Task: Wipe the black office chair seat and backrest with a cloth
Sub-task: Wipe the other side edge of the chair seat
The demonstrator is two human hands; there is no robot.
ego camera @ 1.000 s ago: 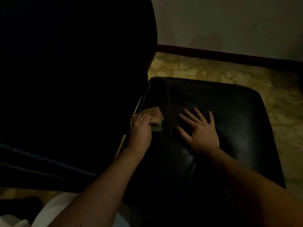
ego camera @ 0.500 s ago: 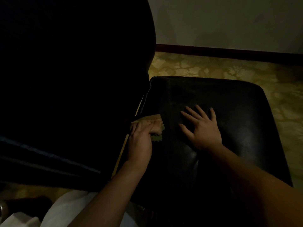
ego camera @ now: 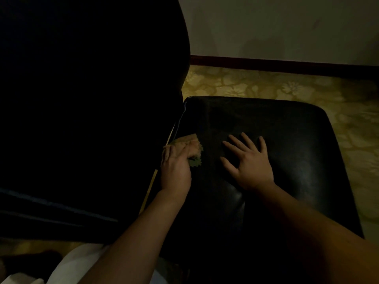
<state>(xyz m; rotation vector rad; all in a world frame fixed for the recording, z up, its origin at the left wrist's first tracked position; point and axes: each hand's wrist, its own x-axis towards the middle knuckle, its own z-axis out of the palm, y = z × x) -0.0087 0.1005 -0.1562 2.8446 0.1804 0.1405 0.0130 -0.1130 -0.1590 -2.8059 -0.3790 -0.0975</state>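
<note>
The black chair seat [ego camera: 287, 140] fills the middle and right of the head view, glossy and dim. Its tall black backrest [ego camera: 92, 99] rises at the left, almost lost in shadow. My left hand [ego camera: 174, 169] grips a small tan-green cloth [ego camera: 194, 160] with zigzag edges and holds it down at the seat's rear, by the gap to the backrest. My right hand [ego camera: 250, 162] lies flat on the seat, fingers spread, just right of the cloth.
A yellow floral carpet [ego camera: 266, 85] lies beyond and right of the seat. A pale wall [ego camera: 287, 23] with a dark red skirting board [ego camera: 287, 64] runs behind. My white clothing [ego camera: 71, 263] shows at the bottom left.
My left hand with the cloth has shifted slightly along the seat's rear edge. My right hand stays flat in nearly the same spot.
</note>
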